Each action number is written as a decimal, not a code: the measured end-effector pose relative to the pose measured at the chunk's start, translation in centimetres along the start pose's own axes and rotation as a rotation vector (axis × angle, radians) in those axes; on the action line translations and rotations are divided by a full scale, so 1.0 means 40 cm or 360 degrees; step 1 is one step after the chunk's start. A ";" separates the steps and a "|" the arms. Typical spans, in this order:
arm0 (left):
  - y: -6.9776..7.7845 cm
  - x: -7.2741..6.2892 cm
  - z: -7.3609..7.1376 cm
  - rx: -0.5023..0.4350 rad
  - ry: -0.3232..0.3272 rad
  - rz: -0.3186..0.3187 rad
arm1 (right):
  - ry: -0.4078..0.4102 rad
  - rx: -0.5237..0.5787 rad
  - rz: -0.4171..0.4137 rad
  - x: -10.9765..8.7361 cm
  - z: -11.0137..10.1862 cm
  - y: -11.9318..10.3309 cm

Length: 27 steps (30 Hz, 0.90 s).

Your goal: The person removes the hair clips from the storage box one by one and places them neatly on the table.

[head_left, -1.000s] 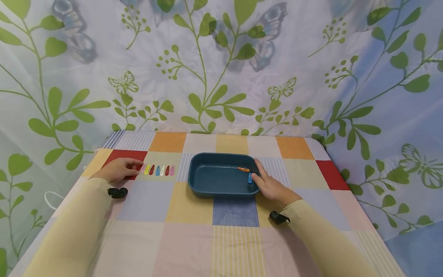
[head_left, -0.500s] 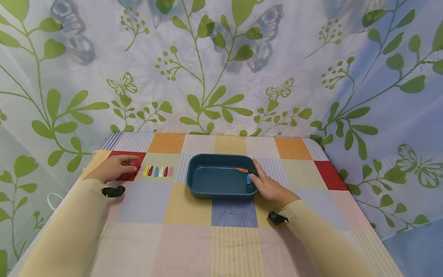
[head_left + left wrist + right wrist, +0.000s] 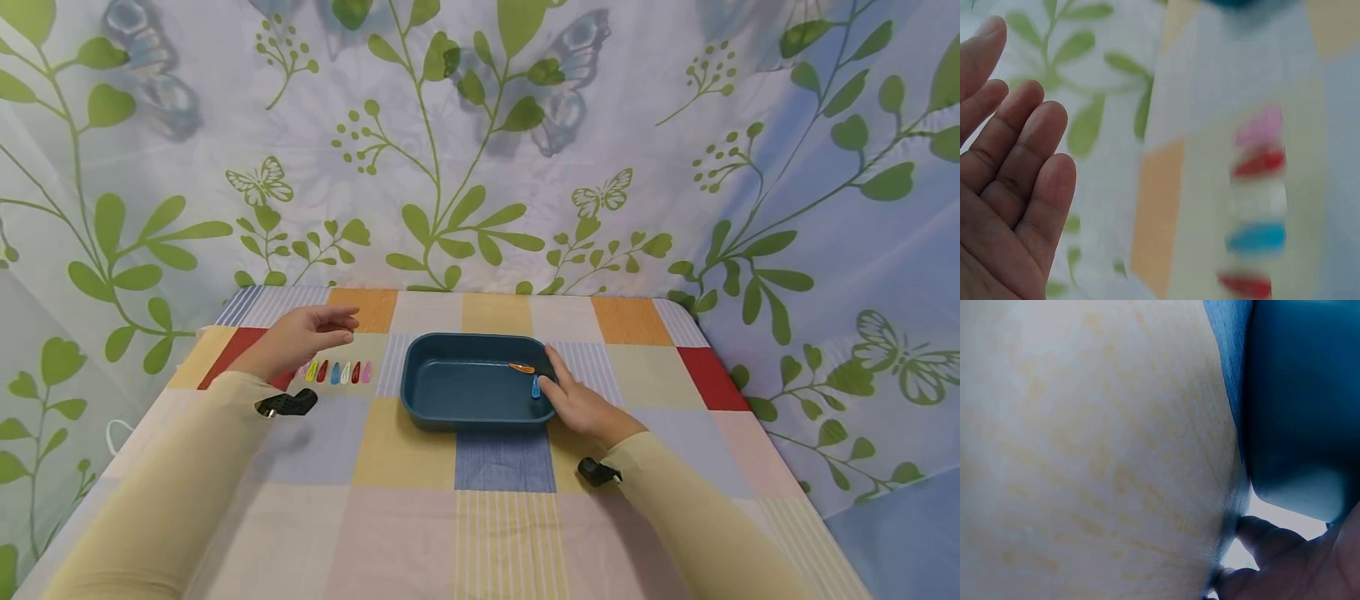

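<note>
My left hand [image 3: 296, 340] is raised over the left end of a row of snap hair clips, its fingers loosely extended and holding nothing. The row runs across the cloth with a yellow clip [image 3: 311, 371], a red clip [image 3: 322, 371], a blue clip [image 3: 335, 372], a white clip [image 3: 346, 372] and others; a pink one at the left end is partly hidden. At the right end of a dark blue rectangular tub [image 3: 465, 423], my right hand [image 3: 588, 408] grips the wall, thumb over the rim. Inside lie an orange clip [image 3: 521, 367] and a light blue clip [image 3: 536, 387].
A patchwork tablecloth [image 3: 405, 533] covers the table. Behind it hangs a leaf-and-butterfly curtain [image 3: 315, 125]. A black wrist camera [image 3: 288, 402] sits on the left sleeve and another camera [image 3: 597, 472] on the right one. A white cable [image 3: 112, 433] loops beyond the left edge.
My left hand has drawn back from the left end of the row, then lifted and swung right above the clips. The right hand stays on the tub.
</note>
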<state>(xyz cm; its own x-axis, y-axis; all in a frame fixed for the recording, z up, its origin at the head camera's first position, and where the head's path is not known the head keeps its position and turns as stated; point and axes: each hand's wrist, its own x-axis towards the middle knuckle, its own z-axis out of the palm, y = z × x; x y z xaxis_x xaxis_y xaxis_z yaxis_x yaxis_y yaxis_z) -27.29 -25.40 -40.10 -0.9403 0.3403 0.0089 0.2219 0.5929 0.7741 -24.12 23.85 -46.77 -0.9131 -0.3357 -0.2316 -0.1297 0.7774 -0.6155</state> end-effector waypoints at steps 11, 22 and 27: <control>0.113 0.087 0.107 -0.0124 -0.0140 0.0252 | 0.0002 0.0009 -0.0038 0.002 -0.001 -0.002; 0.192 0.144 0.196 -0.0127 -0.0307 0.0350 | 0.0013 -0.0011 0.0013 0.001 -0.003 -0.006; 0.215 0.170 0.233 -0.0127 -0.0374 0.0396 | 0.0004 0.0005 0.0019 -0.003 -0.003 -0.009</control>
<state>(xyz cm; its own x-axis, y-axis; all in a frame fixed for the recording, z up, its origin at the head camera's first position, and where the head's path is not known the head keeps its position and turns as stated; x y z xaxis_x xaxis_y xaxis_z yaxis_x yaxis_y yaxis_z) -29.37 -11.16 -39.28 -0.7729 0.6312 0.0646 0.4070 0.4152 0.8136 -24.01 23.69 -46.43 -0.9155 -0.3250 -0.2370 -0.1177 0.7798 -0.6149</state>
